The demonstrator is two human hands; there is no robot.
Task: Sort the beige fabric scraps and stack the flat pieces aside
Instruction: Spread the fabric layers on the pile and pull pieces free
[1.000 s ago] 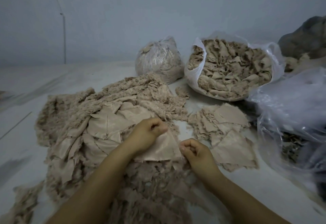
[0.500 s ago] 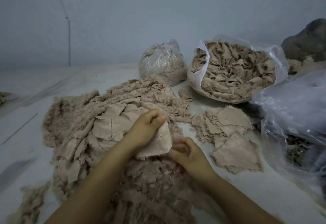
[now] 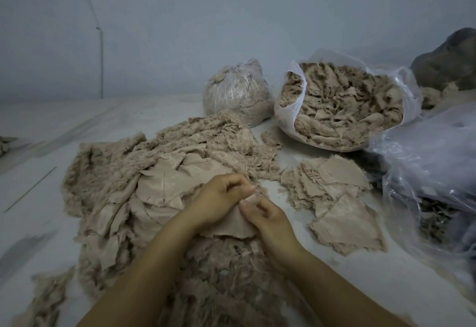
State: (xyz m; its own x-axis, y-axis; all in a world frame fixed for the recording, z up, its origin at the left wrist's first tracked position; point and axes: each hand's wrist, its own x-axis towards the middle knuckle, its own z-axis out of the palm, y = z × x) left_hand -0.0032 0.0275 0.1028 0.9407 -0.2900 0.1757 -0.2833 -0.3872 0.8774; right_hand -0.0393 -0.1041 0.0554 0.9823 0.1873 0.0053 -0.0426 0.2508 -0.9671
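Scrap (image 3: 229, 226) between (both hands') fingers (image 3: 246, 191)

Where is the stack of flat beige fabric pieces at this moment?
In the head view, the stack of flat beige fabric pieces lies on the white surface right of both hands, in front of the open white plastic bag of scraps.
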